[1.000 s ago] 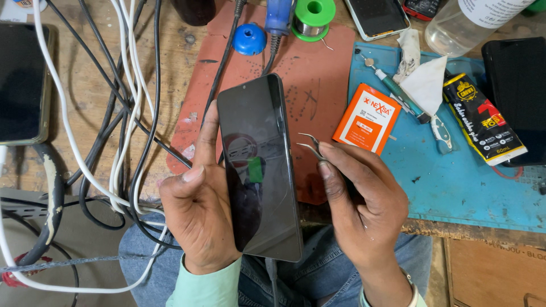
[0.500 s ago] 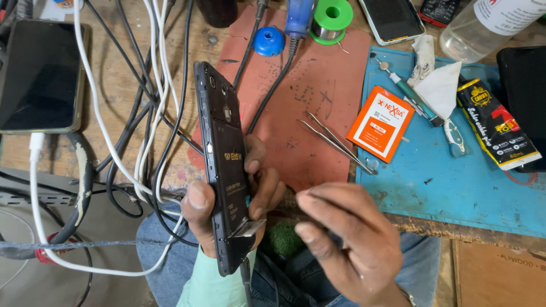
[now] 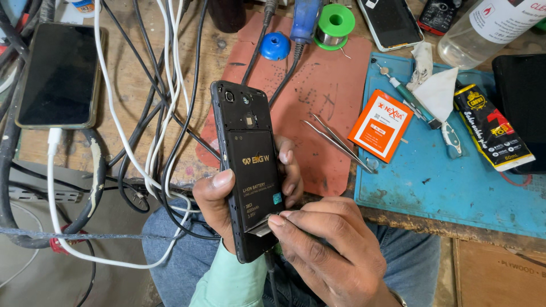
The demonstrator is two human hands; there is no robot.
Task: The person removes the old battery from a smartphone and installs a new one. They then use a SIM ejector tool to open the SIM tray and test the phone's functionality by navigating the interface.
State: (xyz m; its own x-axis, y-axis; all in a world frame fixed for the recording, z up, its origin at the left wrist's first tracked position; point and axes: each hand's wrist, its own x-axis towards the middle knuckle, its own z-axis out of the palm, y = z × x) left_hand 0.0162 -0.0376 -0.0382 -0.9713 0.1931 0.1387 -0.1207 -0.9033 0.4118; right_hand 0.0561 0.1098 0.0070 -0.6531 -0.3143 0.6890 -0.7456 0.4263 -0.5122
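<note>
I see the left hand (image 3: pixel 227 199) gripping the phone (image 3: pixel 249 170), back open, battery (image 3: pixel 256 182) showing. Right hand (image 3: pixel 330 250) fingertips pinch the battery's lower edge; tweezers (image 3: pixel 338 142) lie nearby.

matt black plastic phone (image 3: pixel 245 153), shiny metal tweezers (image 3: pixel 336 141), worn wooden bench (image 3: pixel 128 85).

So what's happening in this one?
A person at a cluttered repair bench holds a black phone in the left hand, its back cover off and the black battery showing. The right hand has its fingertips at the battery's lower edge, where one corner looks slightly lifted. Tweezers lie untouched on the red mat, next to an orange packet on the blue mat.
</note>
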